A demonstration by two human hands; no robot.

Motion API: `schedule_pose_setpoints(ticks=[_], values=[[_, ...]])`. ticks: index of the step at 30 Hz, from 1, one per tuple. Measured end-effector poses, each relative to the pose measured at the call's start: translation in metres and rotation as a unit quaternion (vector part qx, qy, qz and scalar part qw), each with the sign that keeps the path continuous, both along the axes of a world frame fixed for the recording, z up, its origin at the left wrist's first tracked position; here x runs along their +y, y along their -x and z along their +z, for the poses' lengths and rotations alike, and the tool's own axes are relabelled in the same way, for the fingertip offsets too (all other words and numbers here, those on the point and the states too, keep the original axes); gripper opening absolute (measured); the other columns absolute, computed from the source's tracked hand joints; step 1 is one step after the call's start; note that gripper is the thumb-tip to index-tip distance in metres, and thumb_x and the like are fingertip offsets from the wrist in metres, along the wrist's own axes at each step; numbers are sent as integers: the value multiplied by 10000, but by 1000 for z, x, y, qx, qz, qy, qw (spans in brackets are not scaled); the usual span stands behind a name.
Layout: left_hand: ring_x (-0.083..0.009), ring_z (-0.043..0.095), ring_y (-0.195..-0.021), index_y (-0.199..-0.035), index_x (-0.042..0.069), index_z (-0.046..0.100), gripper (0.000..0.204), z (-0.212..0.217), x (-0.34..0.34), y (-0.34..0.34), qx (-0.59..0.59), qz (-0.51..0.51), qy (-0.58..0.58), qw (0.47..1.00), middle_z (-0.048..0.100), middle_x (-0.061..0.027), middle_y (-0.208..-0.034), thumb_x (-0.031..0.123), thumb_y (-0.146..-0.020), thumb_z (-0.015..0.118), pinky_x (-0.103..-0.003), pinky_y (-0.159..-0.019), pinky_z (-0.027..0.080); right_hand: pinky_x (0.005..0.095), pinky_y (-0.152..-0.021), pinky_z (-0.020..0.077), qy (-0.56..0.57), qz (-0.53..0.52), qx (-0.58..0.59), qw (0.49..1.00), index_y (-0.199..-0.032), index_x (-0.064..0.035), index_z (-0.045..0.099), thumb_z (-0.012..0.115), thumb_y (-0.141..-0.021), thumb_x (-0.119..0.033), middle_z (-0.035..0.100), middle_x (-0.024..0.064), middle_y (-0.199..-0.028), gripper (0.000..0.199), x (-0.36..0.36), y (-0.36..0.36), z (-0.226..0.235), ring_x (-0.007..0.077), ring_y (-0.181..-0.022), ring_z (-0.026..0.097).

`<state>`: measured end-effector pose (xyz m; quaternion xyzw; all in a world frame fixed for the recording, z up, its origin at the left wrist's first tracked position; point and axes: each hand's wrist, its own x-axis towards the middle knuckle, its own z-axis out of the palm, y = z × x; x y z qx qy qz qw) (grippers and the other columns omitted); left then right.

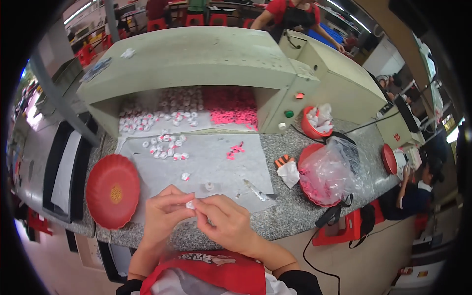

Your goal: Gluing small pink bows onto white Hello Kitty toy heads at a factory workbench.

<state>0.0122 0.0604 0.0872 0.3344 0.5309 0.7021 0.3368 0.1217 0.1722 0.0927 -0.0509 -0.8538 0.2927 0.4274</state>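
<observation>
At the near edge of the desk [295, 206], a small white cap-like piece [190, 204] is pinched between the fingertips of both hands. The left hand [164, 211] is closed on it from the left; the right hand [227, 221] is closed on it from the right, thumb and forefinger meeting over it. The piece is held just above the desk edge, in front of the red apron.

For the step in hand, judged from the grip: the piece is best kept square between the fingertips and pressed evenly, since so small a part can easily be let slip or seated crooked.

Just beyond the hands, on the pale sheet [206, 162], two loose white pieces are seen, one [185, 175] and another [210, 186]. A slim silvery tool [255, 190] lies to the right of them. One red scalloped plate [112, 191] rests at the left. Farther out, a loose cluster of about a dozen white pieces [166, 146] and a few pink pieces [235, 150] are noted. Under the hood of the grey-green machine [196, 59], white and pink pieces lie too many to count. At the right, one red basin [324, 194] under a clear plastic bag and one red bucket [314, 123] of white scraps are recorded; one orange-striped glove [286, 169] lies between.
</observation>
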Motion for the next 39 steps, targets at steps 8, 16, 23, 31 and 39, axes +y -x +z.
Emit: schedule_pose_setpoints(ticks=[8,16,23,31,39], values=[[-117,502,-715,-937,-13,627,337,-1,18,-15,-35,9,-22,999,517,-40,-768,-100,-614,668,-217,-654,399,259,-500,475,66,-29,67,995,-858,-27,606,636,-602,52,577,48,-735,270,13,-16,-2,177,-589,575],[-87,501,-670,-896,-8,644,351,14,52,-51,110,5,9,994,497,-34,-770,-139,-571,671,-171,-578,402,270,-516,482,129,-11,105,986,-860,-40,606,627,-606,42,578,44,-761,267,41,-62,-7,180,-604,581],[-95,480,-658,-888,-7,646,306,9,100,-89,123,18,73,990,527,-37,-717,-83,-594,687,-190,-572,370,266,-499,477,126,-130,180,967,-860,-22,590,609,-598,51,573,55,-749,272,64,-87,-33,177,-591,576],[-68,468,-630,-843,-29,651,276,1,155,-116,30,4,103,994,526,-27,-705,-142,-592,638,-182,-554,354,250,-500,480,196,-125,183,955,-866,-43,585,629,-622,37,590,49,-759,261,116,-119,-43,165,-584,588],[-110,545,-675,-865,-34,643,246,-6,197,-134,80,27,169,982,572,-61,-760,-108,-630,654,-205,-610,436,247,-520,483,269,-100,168,943,-844,-37,564,633,-632,35,598,46,-770,234,153,-125,-68,159,-600,597]])
